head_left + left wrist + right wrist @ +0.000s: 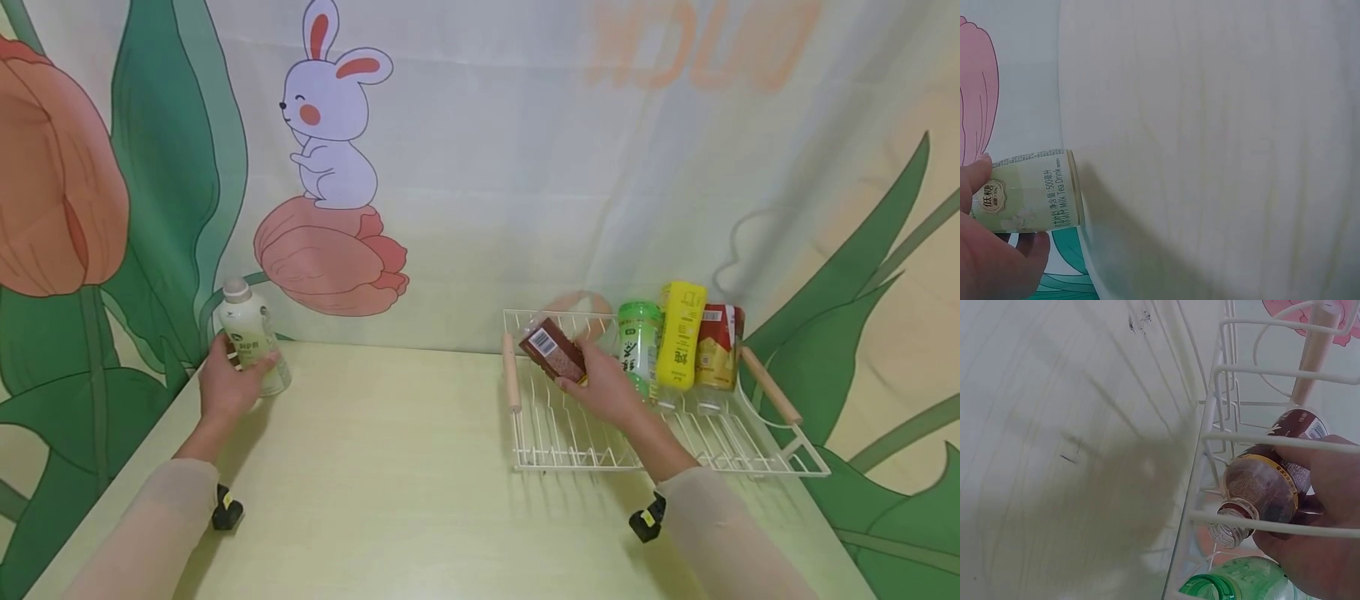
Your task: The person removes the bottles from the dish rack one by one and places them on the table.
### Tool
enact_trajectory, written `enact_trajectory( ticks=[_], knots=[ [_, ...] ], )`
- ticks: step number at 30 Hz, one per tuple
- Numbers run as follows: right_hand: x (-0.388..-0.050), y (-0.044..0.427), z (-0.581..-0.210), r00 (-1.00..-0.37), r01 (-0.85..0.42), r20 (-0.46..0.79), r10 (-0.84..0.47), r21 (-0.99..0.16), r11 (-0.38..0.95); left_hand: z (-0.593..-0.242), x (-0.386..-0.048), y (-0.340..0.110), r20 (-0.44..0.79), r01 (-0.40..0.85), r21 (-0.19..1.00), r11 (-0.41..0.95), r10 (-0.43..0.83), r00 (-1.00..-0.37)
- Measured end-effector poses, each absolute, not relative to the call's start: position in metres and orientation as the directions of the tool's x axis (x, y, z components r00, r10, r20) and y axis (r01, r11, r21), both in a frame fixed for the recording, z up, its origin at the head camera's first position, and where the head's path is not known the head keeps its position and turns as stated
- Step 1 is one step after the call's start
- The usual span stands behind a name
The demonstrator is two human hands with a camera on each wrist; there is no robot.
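Note:
At the table's left back, the left hand grips a pale green milk tea bottle with a whitish cap; the left wrist view shows the thumb and fingers round its label. The right hand holds a brown-labelled bottle tilted over the left part of a white wire rack. In the right wrist view, this bottle has its uncapped neck pointing down and left, behind the rack wires. A green bottle is just below it there.
Inside the rack's right half stand a green-capped bottle, a yellow one and a red and gold one. Wooden handles are on both rack ends. A printed curtain hangs behind the table.

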State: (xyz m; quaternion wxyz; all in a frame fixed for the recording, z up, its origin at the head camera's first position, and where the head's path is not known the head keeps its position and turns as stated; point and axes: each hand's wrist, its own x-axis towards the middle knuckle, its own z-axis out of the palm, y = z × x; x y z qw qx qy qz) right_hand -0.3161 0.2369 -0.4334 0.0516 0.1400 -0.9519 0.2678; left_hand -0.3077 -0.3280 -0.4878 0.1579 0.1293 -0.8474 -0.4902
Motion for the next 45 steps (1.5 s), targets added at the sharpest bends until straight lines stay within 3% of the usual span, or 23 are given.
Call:
enact_trajectory(
  ticks=[18, 27, 33, 38, 45],
  knots=[
    [-0.312, 0.233, -0.431, -0.930, -0.365, 0.234, -0.283, -0.495, 0.789, -0.483, -0.300, -0.338, 0.065, -0.127, 0.840, 0.528, -0.330, -0.942],
    [-0.309, 0.239, -0.422, -0.938, -0.340, 0.259, -0.231, -0.554, 0.760, -0.431, -0.282, -0.333, 0.181, -0.022, 0.809, 0.588, -0.284, -0.941],
    [-0.301, 0.243, -0.401, -0.939, -0.339, 0.259, -0.226, -0.581, 0.740, -0.387, -0.262, -0.316, 0.293, -0.008, 0.760, 0.649, -0.355, -0.888],
    [-0.291, 0.243, -0.381, -0.935, -0.349, 0.276, -0.225, -0.582, 0.735, -0.353, -0.247, -0.276, 0.433, 0.127, 0.733, 0.668, -0.314, -0.845],
    [-0.277, 0.239, -0.356, -0.903, -0.422, 0.322, -0.283, -0.552, 0.719, -0.325, -0.241, -0.202, 0.569, 0.398, 0.599, 0.694, -0.020, -0.822]
  ],
)
